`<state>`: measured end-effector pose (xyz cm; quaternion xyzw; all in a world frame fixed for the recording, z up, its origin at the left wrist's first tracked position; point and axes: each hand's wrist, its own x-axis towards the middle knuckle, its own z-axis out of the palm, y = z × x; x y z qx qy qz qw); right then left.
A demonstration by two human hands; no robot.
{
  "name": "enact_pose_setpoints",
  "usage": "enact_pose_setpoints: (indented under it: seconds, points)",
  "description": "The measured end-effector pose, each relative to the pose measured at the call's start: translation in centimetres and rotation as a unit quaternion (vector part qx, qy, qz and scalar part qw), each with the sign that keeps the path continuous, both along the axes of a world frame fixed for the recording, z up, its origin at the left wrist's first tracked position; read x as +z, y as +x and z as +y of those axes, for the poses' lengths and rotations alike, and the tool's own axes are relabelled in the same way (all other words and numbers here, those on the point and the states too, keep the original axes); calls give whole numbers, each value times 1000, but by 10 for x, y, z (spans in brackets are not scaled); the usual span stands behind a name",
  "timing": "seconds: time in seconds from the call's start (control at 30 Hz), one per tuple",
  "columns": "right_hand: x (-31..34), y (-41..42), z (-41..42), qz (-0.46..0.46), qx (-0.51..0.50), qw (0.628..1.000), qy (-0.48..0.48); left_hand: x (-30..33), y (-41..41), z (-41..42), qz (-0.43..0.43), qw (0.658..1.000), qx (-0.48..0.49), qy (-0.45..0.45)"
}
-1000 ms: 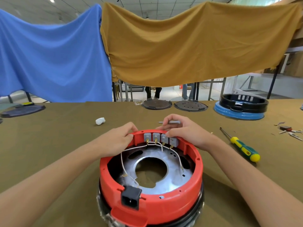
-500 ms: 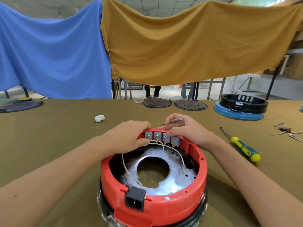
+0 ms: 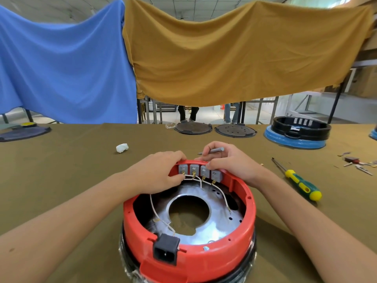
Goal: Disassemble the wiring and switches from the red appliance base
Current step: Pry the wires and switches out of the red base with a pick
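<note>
Head cam: round red plastic appliance base point(image 3: 189, 256) sits on the olive table point(image 3: 61, 180). Left hand point(image 3: 157, 173) pinches the white wires point(image 3: 195, 177) under the grey switch blocks point(image 3: 200, 171); right hand point(image 3: 230, 162) grips a small metal rod point(image 3: 213, 150) while steadying the rim. Probably unplugging terminals next, gentle straight pulls.

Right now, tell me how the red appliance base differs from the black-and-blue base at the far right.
The red appliance base sits close, under both hands, the left hand and right hand on its far rim; the black-and-blue base stands untouched at the table's far edge. The red one shows grey switches with white wires attached; none show on the other. Both are round, open-topped shells.
</note>
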<state>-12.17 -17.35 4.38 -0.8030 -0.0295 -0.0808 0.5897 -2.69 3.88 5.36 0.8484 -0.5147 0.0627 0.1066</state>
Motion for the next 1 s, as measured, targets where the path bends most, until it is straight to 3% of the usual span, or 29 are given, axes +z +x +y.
enact_pose_setpoints:
  seconds: [0.27, 0.4, 0.83, 1.0]
  points:
    - [1, -2, 0, -8, 2, 1000, -7, -2, 0, 2, 6, 1000, -12, -27]
    - [0, -2, 3, -67, -34, 997, -27, 2, -4, 3, 10, 997, -44, -56]
    - [2, -2, 13, -188, -77, 979, 16, 4, 4, -1, -41, 997, -51, -31]
    - [0, -2, 11, -201, -97, 975, -23, 3, 5, -1, -52, 996, -67, -6]
